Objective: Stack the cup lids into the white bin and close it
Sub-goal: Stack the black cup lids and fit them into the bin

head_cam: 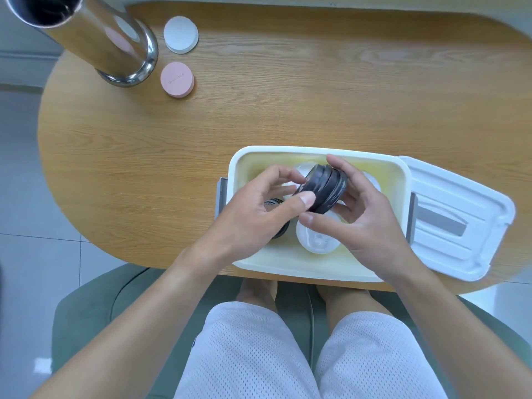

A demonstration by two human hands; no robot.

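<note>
Wood-grain table [288, 96] carries the open white bin [316, 269] at its near edge, the bin's lid [460, 220] lying just right of it. Over the bin, the left hand [253, 217] and right hand [365, 217] together grip a tilted stack of black cup lids [325, 188]. More lids lie inside the bin, including a white lid [313, 240]; a pink lid [177, 79] and another white one [180, 34] sit far left beside a steel cylinder [95, 38].

The bin [318, 273] sits on the counter [288, 96] at its near edge, in front of the person. Its lid [460, 223] lies just to the right of it, touching its side. Both hands are over the bin and hold a stack of cup lids [325, 187] between them, the left hand [253, 217] on the left and the right hand [365, 217] on the right. More cup lids [315, 240] lie in the bin under the hands. Far back on the left stands a metal cup [95, 36], with two round lids [180, 34] just to its right.
</note>
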